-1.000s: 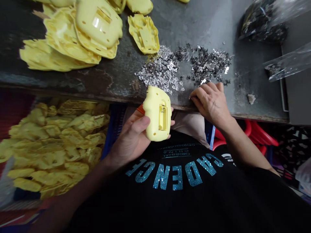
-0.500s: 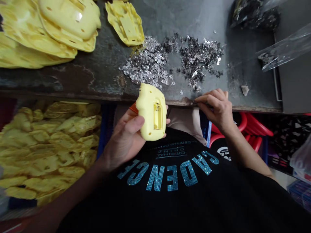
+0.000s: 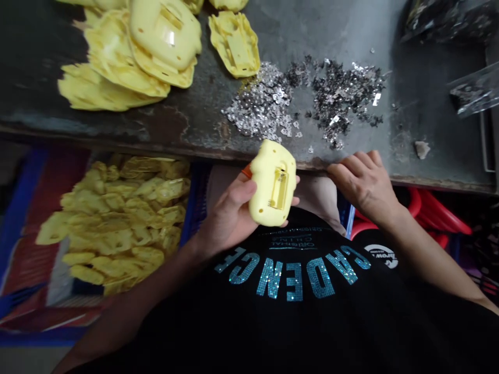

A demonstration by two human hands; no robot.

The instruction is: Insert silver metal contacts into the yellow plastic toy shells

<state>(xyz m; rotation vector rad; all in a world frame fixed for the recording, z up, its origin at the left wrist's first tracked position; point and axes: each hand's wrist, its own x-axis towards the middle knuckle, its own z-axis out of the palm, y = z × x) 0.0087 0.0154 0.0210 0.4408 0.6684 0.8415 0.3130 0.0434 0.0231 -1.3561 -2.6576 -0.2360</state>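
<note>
In my left hand (image 3: 234, 208) is a yellow plastic housing (image 3: 272, 182), gripped at its side with the thumb on its left edge. Its long battery compartment faces up, with metal contacts at its ends. Something orange (image 3: 247, 170) shows by my left fingers. My right hand (image 3: 364, 182) rests at the bench's front edge, fingers curled down; whatever its fingertips may hold is hidden. Beyond it lies a heap of dark metal contact pieces (image 3: 339, 96). Left of that is a heap of flat, silvery contact plates (image 3: 261, 104).
Yellow shells (image 3: 163, 47) are stacked on the metal bench (image 3: 202, 124), and one lies separately (image 3: 235, 44). Below left, a crate holds many yellow shells (image 3: 128, 218). Red parts (image 3: 436, 213) sit below right. A clear bag of metal pieces (image 3: 475, 93) lies at the right.
The view has swung left, so everything appears farther right. My right fingers have gone from a visible pinch to curled under at the bench edge. My left hand keeps holding the housing.
</note>
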